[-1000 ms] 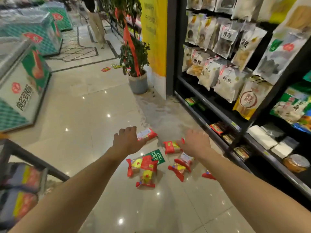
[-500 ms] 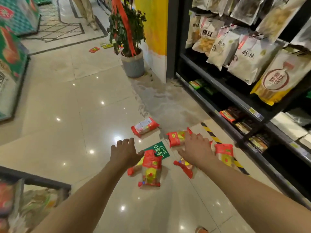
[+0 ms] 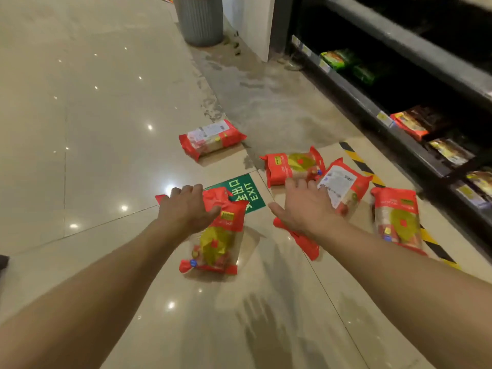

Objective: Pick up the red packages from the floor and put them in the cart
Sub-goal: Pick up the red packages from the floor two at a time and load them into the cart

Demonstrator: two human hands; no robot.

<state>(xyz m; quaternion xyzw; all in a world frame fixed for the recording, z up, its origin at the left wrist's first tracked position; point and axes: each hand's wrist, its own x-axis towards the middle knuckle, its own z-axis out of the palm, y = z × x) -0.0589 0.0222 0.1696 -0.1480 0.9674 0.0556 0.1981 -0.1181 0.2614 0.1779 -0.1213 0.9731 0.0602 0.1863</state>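
Reaching: left hand [image 3: 186, 211] and right hand [image 3: 306, 209] spread open, empty, over scattered red packages [image 3: 217, 235] (floor-level, nothing gripped).

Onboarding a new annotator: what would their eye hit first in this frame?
The scatter of red packages on the glossy tile floor, mostly clustered around a green EXIT sticker, with one apart farther up. Next, both bare arms reaching in: the left hand over the nearest package, the right hand over a label-side-up one. Dark shelving lines the right.
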